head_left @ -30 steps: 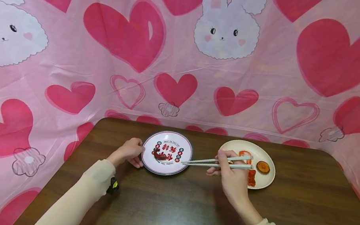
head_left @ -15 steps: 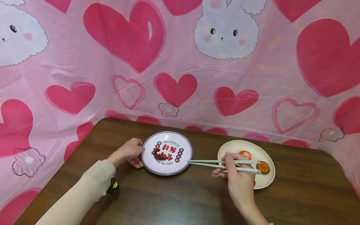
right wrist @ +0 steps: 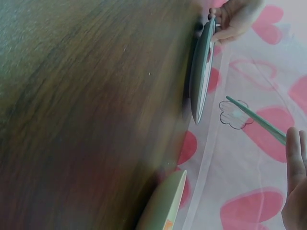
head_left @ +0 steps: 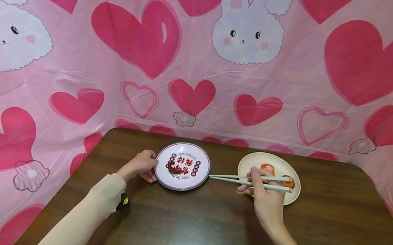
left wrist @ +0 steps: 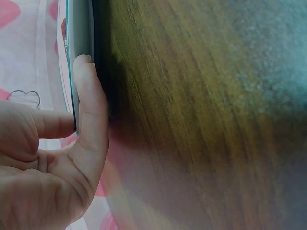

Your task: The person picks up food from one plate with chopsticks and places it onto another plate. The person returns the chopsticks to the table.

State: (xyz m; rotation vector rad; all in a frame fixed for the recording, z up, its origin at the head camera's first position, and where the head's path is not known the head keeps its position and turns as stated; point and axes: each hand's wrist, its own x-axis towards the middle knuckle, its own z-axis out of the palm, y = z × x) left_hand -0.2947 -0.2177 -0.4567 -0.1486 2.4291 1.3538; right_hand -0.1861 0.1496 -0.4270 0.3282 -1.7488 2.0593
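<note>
My left hand [head_left: 142,163] holds the left rim of a round white plate [head_left: 188,184] with dark and red lettering. In the left wrist view, the thumb touches the rim and the fingers lie beneath the plate [left wrist: 82,33]. A small dark red curved piece [head_left: 174,168] lies on the lettering. Pale chopsticks [head_left: 226,177] are gripped in my right hand [head_left: 266,201], their tips close to the plate's right rim with nothing visible between them. Behind that hand sits a cream plate [head_left: 249,160] with an orange-red slice [head_left: 268,169] and a round brown-edged slice [head_left: 287,181], partly covered.
Both plates stand toward the back of a dark brown wooden table [head_left: 177,233], with a gap between them. A pink cloth [head_left: 224,101] printed with hearts and rabbits hangs behind the table and along its sides.
My right hand has moved right with the chopsticks, and their tips have drawn back from over the lettered plate to its right rim. My left hand has stayed in place.
</note>
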